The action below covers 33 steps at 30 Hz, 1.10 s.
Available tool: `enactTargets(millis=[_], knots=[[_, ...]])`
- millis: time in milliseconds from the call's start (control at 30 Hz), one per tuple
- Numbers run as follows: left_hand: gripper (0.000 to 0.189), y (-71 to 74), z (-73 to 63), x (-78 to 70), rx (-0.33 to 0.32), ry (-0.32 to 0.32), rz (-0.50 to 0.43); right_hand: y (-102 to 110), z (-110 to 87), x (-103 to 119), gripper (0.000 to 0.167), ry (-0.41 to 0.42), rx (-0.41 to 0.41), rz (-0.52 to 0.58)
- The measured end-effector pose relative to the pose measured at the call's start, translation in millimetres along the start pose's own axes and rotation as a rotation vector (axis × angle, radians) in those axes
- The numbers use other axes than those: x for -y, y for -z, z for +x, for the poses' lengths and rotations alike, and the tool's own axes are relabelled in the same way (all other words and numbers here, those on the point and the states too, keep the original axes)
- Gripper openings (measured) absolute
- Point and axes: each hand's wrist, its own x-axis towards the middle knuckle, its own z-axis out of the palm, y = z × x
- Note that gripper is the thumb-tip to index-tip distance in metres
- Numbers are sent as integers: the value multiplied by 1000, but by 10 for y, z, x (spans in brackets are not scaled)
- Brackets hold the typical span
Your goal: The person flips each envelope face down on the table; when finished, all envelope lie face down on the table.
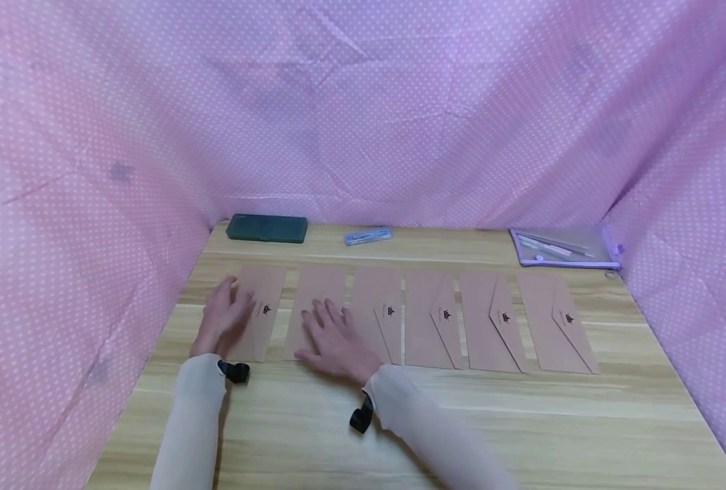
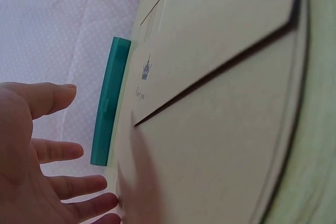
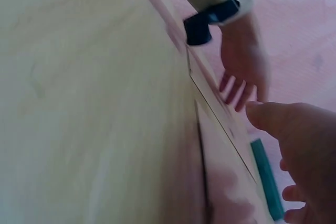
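Observation:
Several brown paper envelopes lie side by side in a row, most showing a pointed flap and a black crown print. My left hand [image 1: 222, 316] is over the left edge of the leftmost envelope [image 1: 269, 280], fingers spread and nothing gripped. In the left wrist view, the fingers of the left hand [image 2: 31, 156] reach toward that envelope [image 2: 220, 135], whose flap stands slightly raised. My right hand [image 1: 341, 347] stretches across the second envelope [image 1: 322, 280] from the left, fingers extended over its surface and hiding its lower right part. The right wrist view shows this hand [image 3: 310, 156] with its thumb apart from the fingers.
Along the table's back edge lie a dark green case [image 1: 267, 229], a small blue packet [image 1: 367, 236] and a clear zip pouch with purple trim [image 1: 601, 248] holding pens. Pink dotted cloth [image 1: 363, 136] hangs around the back and sides of the wooden table [image 1: 314, 435].

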Motion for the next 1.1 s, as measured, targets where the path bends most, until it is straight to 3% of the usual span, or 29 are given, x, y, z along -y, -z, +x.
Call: enactTargets(millis=[300,600,833,1100], knots=[[70,60,14,45,5,6,-94,-117,225,339,72,8,-13,-52],[65,64,-18,68,8,7,-178,-187,384,461,70,14,-58,-105],[63,84,-36,74,17,-10,-164,-277,483,546,73,-4,-60,-220],[63,89,-28,67,35,3,-130,-345,558,599,76,12,-24,-179]])
